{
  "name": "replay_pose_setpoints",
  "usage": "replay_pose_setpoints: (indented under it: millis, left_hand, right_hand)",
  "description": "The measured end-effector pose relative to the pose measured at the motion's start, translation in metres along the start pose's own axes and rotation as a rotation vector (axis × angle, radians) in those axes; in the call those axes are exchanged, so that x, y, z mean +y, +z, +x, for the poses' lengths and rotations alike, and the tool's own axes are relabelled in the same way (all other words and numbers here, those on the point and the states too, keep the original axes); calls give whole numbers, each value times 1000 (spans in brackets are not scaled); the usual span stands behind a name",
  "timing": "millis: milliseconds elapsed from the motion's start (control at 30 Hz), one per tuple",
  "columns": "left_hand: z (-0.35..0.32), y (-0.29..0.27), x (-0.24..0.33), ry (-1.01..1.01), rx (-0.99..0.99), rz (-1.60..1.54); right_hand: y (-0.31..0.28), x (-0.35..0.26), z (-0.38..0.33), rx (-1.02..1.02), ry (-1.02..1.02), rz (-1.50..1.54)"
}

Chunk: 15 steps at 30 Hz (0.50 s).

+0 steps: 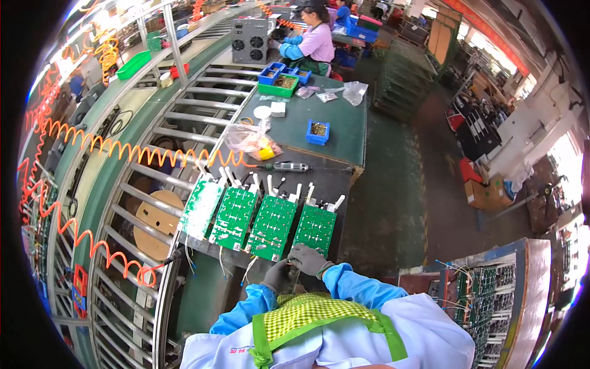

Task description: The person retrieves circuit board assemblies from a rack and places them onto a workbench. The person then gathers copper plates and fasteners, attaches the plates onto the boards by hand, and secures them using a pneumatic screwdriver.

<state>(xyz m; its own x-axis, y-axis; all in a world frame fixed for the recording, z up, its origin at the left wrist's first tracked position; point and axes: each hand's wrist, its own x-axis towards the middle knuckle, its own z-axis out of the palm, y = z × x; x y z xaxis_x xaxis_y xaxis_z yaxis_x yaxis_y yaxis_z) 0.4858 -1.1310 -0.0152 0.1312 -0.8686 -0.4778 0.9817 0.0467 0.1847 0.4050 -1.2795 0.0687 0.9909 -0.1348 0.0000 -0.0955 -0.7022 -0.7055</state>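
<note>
Four green circuit boards lie side by side on the dark bench (335, 184): the leftmost board (201, 208), two middle boards (234, 216) (273, 226) and the rightmost board (315, 229). White connectors and thin wires stick out of their far and near edges. My left hand (276, 277) and my right hand (309, 259), both in grey gloves with blue sleeve covers, are pressed together just below the near edge of the right boards. Their fingers are curled. Whether something small sits between them is hidden.
An electric screwdriver (289, 166) on an orange coiled hose (123, 147) lies behind the boards, beside a plastic bag (252, 140) and a blue bin (318, 131). A roller conveyor (184, 117) runs on the left. A seated person (314, 42) works at the far end. A rack of boards (485, 295) stands right.
</note>
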Motion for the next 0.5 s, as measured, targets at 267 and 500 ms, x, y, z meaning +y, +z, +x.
replay_pose_setpoints:
  millis: [267,500]
  left_hand:
    - [-9,0,6,-67,-49,-59]
    - [-15,24,2,116,77,313]
  right_hand:
    - [2,-15,0,77,-46,-173]
    - [-9,2,-3,-2,-125,-31]
